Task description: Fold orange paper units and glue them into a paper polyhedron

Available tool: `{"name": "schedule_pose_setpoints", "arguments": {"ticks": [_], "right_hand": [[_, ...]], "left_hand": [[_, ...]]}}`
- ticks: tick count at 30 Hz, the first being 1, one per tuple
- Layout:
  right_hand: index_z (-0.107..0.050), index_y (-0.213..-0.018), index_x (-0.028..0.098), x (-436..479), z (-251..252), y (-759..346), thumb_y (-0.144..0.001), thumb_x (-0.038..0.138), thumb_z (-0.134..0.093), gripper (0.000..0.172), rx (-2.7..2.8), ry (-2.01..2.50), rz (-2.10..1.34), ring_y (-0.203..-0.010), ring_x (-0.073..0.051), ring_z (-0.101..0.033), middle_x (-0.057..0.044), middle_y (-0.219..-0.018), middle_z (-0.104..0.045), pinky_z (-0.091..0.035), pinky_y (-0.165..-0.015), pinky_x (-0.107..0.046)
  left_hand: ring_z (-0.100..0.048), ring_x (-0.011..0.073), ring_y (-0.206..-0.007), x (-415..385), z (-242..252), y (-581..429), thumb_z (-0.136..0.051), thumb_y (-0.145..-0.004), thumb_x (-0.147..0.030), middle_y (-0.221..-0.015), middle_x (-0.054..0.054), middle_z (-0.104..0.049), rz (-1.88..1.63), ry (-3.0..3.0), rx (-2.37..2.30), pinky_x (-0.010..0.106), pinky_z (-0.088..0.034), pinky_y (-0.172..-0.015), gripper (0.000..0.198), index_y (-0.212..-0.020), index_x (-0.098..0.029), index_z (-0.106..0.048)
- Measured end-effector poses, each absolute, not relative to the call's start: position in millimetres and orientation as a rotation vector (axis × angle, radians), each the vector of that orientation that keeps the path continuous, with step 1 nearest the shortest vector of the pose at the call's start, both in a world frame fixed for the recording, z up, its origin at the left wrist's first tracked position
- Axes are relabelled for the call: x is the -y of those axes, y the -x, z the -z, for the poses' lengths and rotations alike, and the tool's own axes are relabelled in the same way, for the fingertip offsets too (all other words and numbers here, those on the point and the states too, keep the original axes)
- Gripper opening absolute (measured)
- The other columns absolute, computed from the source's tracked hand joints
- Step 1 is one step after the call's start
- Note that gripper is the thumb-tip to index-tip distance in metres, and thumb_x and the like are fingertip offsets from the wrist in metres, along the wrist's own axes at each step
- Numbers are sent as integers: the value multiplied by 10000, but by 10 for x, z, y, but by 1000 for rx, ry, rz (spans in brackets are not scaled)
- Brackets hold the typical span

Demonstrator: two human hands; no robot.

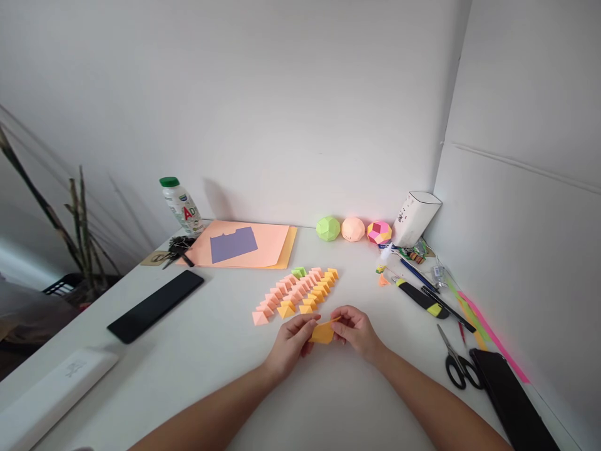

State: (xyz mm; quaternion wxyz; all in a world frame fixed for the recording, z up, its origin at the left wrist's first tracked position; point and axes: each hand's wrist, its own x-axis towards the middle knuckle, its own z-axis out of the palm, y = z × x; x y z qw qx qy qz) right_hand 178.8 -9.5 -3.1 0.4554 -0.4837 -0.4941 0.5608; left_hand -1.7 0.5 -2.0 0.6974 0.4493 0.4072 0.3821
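Between my two hands is a small yellow-orange paper piece [322, 333], partly folded, above the near middle of the table. My left hand [290, 341] pinches its left side between thumb and fingers. On the opposite side, the fingertips of my right hand [359, 333] grip its upper right edge. Just beyond my hands lie slanting rows of folded paper units: pink units [295, 291], orange units [320, 293] and green units [298, 272]. Parts of the held paper are hidden by my fingers.
Pink paper sheets [277, 241] and a bottle [181, 203] are at the back left. Green [327, 228], peach [353, 229] and multicoloured paper balls [379, 232] line the wall. A glue bottle [384, 258], utility knife [420, 298] and scissors [455, 362] lie right; a black slab [157, 305] lies left.
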Motion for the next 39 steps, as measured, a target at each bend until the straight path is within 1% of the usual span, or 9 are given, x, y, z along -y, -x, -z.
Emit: {"name": "schedule_pose_setpoints", "arguments": {"ticks": [9, 13, 17, 20, 22, 26, 30, 36, 39], "right_hand": [[-620, -930, 186, 97, 35, -1792, -715, 412, -667, 316, 1192, 1220, -1437, -478, -80, -480, 43, -635, -515, -390, -444, -217], [-622, -964, 196, 105, 39, -1803, -711, 383, -685, 321, 1206, 1206, -1499, -580, -99, -498, 43, -655, -490, -424, -512, -221], [-623, -986, 201, 109, 39, -1815, -715, 373, -687, 327, 1247, 1166, -1516, -571, -88, -472, 53, -636, -464, -416, -540, -220], [-605, -1013, 208, 122, 2, -1800, -733, 425, -656, 358, 1248, 1172, -1540, -591, -102, -492, 33, -692, -505, -420, -540, -229], [-603, -964, 200, 136, -34, -1784, -755, 451, -624, 326, 1295, 1176, -1541, -567, -98, -468, 29, -690, -505, -391, -510, -221], [-566, -726, 174, 154, -81, -1769, -791, 472, -573, 305, 1443, 1150, -1493, -538, -91, -388, 39, -615, -430, -346, -509, -221], [-521, -665, 176, 144, -68, -1786, -783, 473, -579, 325, 1435, 1130, -1508, -532, -90, -372, 43, -597, -401, -329, -504, -220], [-483, -621, 175, 127, -8, -1807, -755, 427, -627, 320, 1419, 1108, -1554, -521, -87, -371, 45, -588, -412, -308, -493, -218], [-464, -606, 180, 128, -5, -1804, -732, 447, -643, 345, 1414, 1109, -1567, -514, -88, -358, 52, -576, -399, -298, -493, -223]], "left_hand": [[-391, 81, -496, -3, 19, 20, -707, -637, -420, -568, -61, -432, -922, -1026, -859, 235, -335, -491, 381, -926, -181, -641], [-439, 101, -558, 12, 6, 20, -703, -654, -405, -606, -42, -467, -827, -1114, -825, 254, -389, -548, 380, -961, -187, -649], [-453, 107, -599, 17, 25, 12, -686, -686, -392, -655, -21, -507, -834, -1161, -790, 250, -398, -568, 289, -894, -194, -664], [-462, 110, -613, 9, 59, 5, -695, -677, -391, -688, -13, -520, -913, -1161, -810, 250, -411, -574, 264, -856, -198, -670], [-478, 115, -634, 1, 79, 1, -706, -664, -391, -717, -7, -526, -956, -1143, -807, 256, -425, -593, 273, -852, -197, -670], [-484, 113, -632, -7, 101, -1, -714, -657, -398, -717, -5, -536, -943, -1109, -803, 263, -432, -604, 305, -878, -196, -661], [-445, 95, -578, 2, 82, 11, -716, -665, -370, -620, -35, -490, -931, -1125, -834, 241, -403, -566, 279, -871, -189, -662], [-556, 170, -823, 32, 6, 43, -692, -714, -315, -942, 42, -586, -764, -1079, -636, 308, -461, -695, 445, -1130, -237, -552], [-550, 164, -804, 30, 17, 53, -669, -740, -320, -898, 29, -568, -758, -1091, -642, 313, -458, -698, 445, -1151, -232, -525]]}}
